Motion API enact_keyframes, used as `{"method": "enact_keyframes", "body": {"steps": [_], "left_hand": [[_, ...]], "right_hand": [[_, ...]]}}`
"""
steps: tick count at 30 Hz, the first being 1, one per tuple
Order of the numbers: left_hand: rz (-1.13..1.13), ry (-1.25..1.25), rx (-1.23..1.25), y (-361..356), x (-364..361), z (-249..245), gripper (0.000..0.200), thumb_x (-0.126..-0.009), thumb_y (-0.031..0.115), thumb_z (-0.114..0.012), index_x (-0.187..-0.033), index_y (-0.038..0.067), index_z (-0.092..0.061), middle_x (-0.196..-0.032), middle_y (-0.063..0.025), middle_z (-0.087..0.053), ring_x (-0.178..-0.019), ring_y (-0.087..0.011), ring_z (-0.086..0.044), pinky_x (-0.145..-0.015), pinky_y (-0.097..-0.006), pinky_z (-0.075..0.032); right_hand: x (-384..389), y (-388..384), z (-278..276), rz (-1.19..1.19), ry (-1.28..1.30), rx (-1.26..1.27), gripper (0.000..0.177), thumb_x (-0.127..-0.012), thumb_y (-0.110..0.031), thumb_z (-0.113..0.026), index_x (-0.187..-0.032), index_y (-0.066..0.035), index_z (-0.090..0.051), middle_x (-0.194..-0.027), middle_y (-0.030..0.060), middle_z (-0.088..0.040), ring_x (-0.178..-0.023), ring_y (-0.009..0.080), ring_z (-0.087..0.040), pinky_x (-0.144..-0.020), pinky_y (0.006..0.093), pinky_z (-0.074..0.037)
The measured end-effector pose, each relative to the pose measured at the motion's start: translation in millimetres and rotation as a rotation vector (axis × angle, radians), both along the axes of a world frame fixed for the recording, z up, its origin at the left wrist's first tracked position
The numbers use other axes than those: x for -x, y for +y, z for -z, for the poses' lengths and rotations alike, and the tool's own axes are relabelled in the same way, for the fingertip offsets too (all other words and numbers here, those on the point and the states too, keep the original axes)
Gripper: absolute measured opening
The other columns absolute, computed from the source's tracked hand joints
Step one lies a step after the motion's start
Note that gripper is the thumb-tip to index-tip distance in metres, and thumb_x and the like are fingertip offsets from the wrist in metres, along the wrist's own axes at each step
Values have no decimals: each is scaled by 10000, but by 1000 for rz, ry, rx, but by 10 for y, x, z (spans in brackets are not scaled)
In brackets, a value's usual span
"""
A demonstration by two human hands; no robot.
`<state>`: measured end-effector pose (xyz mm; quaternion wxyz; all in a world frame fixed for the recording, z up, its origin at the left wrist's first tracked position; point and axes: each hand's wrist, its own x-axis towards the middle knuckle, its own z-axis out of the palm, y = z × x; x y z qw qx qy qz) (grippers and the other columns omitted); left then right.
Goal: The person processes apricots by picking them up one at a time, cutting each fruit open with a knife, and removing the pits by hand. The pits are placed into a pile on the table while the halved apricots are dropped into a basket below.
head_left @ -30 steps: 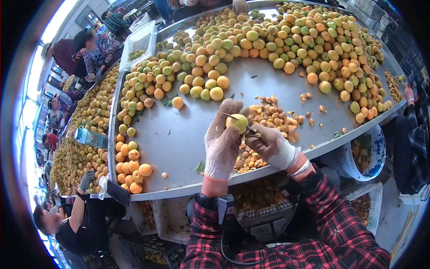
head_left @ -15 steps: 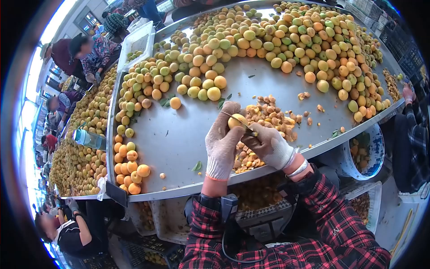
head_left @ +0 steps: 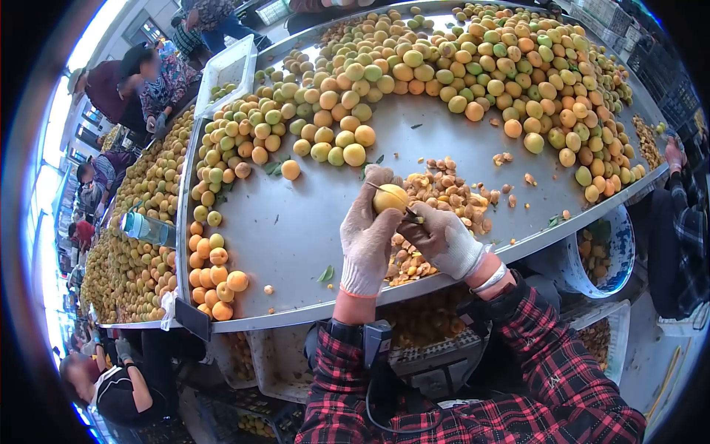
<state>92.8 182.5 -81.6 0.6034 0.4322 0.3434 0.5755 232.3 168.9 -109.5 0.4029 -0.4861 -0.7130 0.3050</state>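
My left hand (head_left: 367, 240), in a stained white glove, is closed round a yellow-orange apricot (head_left: 391, 198) above the metal table (head_left: 296, 237). In my gloved right hand (head_left: 442, 238) is a small knife (head_left: 414, 217), gripped by its handle. Its thin blade lies across the apricot, toward the left fingers. Under and behind both hands spreads a heap of pits and torn fruit pieces (head_left: 451, 191). A large pile of whole apricots (head_left: 444, 66) covers the far side of the table, with riper orange ones (head_left: 214, 274) at the left corner.
A white tray (head_left: 225, 70) stands at the table's far left. On the right, a bucket (head_left: 610, 251) hangs below the edge, near another person's hand (head_left: 673, 154). Crates (head_left: 277, 362) sit under the table's front edge. A bottle (head_left: 148, 229) lies on the neighbouring fruit-covered table.
The apricot has turned slightly in my left hand, and the knife blade sits a little higher on it. Both hands stay in nearly the same place. People at the upper left have shifted.
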Motion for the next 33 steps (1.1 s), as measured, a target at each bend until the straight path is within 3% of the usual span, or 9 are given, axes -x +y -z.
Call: {"method": "enact_keyframes", "body": {"steps": [1,5,11,15,18,21,23,26,33], "left_hand": [[7,-289,24,-28,-22,-23,415,-928,68,-582,-1313,-72,-516,-1174,-110,-633,-1025,-177,-633,-893,-285,-532],[165,-325,190,-28,28,120,424,-978,152,-563,-1329,-75,-487,-1208,-156,-623,-1082,-228,-643,-909,-303,-539],[-11,-25,34,51,40,86,440,-923,19,-609,-1338,-60,-484,-1199,-153,-622,-1081,-212,-644,-903,-288,-542],[-54,-105,133,-29,-10,-13,450,-886,-26,-639,-1314,-57,-503,-1165,-147,-632,-1034,-202,-658,-887,-289,-546],[-97,33,192,15,21,46,423,-876,-19,-647,-1278,-62,-525,-1128,-142,-640,-983,-202,-672,-866,-298,-555],[-31,83,97,33,96,13,411,-865,-12,-651,-1257,-62,-539,-1119,-143,-645,-953,-207,-680,-846,-309,-565],[71,-18,77,-14,107,-71,445,-874,20,-598,-1293,-93,-498,-1258,-225,-583,-997,-261,-663,-896,-356,-547],[124,-85,78,-20,135,-96,476,-874,36,-625,-1310,-94,-486,-1265,-226,-580,-997,-269,-662,-906,-360,-544],[-123,-286,-8,115,222,-54,397,-928,-22,-558,-1316,-75,-488,-1199,-174,-608,-1037,-241,-651,-972,-382,-543]], "right_hand": [[9,-10,3,13,82,-18,196,-918,-228,-654,-992,-62,-580,-794,213,-643,-777,420,-638,-637,471,-511],[2,-62,-53,85,-104,-86,179,-895,-204,-669,-953,-64,-574,-768,192,-642,-739,412,-641,-622,468,-513],[70,-56,-62,87,-83,-68,174,-882,-168,-683,-965,-61,-574,-792,191,-650,-757,406,-646,-627,456,-518],[157,-112,30,17,26,-75,142,-893,-137,-670,-956,-50,-578,-812,205,-653,-770,412,-648,-632,430,-524],[202,-141,-15,-34,184,7,123,-926,-137,-645,-946,-35,-580,-786,176,-664,-732,363,-675,-649,403,-532],[180,-131,-164,-119,387,296,202,-977,-208,-603,-889,-27,-583,-706,105,-638,-616,219,-644,-553,337,-501],[113,-155,-306,-211,584,735,293,-1012,-276,-551,-843,-39,-584,-626,27,-573,-497,93,-532,-438,258,-406],[96,-202,-288,-320,849,882,269,-1023,-268,-509,-826,-89,-548,-597,-31,-491,-444,52,-433,-411,216,-319],[7,-119,-335,-256,587,756,209,-983,-183,-522,-880,-31,-622,-596,-30,-518,-443,40,-463,-410,193,-357]]}}
